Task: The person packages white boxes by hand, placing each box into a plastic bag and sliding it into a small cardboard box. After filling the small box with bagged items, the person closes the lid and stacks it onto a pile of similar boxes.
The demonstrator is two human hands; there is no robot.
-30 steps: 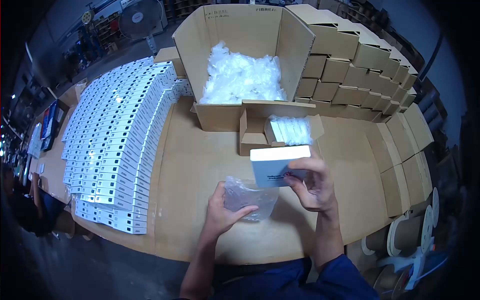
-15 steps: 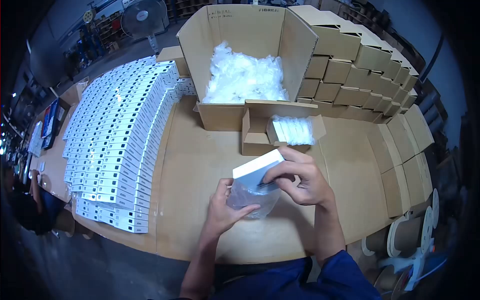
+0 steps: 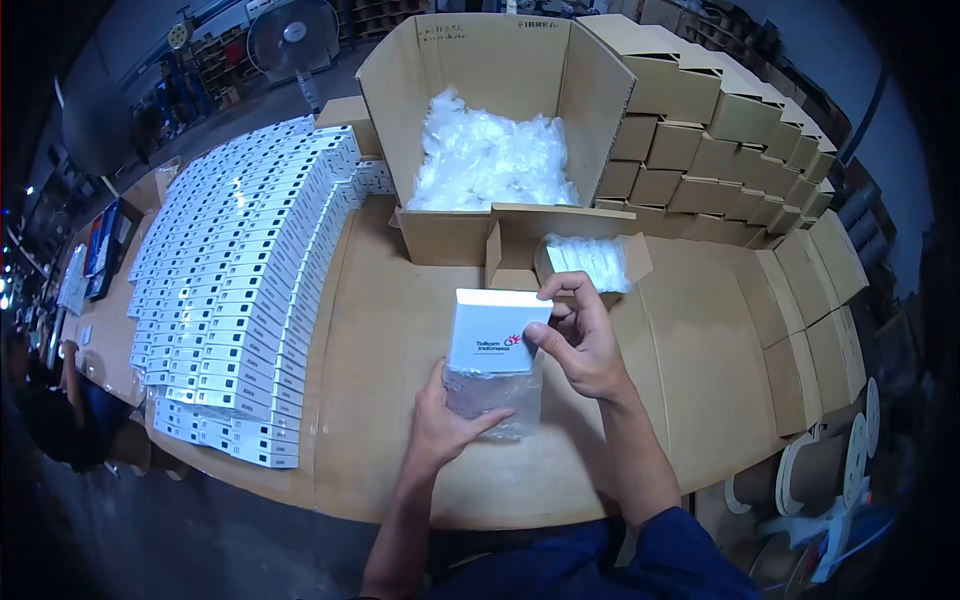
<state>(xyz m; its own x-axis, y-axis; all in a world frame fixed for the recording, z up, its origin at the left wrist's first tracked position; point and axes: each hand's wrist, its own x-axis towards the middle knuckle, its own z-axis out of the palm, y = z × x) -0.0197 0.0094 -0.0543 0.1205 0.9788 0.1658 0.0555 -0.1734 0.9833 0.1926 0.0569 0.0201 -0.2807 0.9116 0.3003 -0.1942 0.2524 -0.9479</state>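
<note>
A small white box [image 3: 488,330] with printed lettering and a red logo stands upright, its lower end inside a clear plastic bag [image 3: 515,405]. My left hand [image 3: 445,422] is wrapped round the bag from the left, its thumb across the front. At the upper right corner of the box, my right hand [image 3: 585,345] grips it between thumb and fingers. Just beyond them, a small open carton [image 3: 508,262] holds several bagged white packs [image 3: 590,262].
A large open carton [image 3: 500,60] holds a heap of clear plastic bags [image 3: 490,155]. Stacked white boxes [image 3: 225,280] fill the left side. Brown cartons [image 3: 700,150] are piled at the back right, with more [image 3: 805,310] along the right edge. A person [image 3: 70,390] is at the far left.
The white box has turned so its printed face shows and stands more upright in the bag. My right hand has shifted left and slightly up, now holding the box's upper right corner.
</note>
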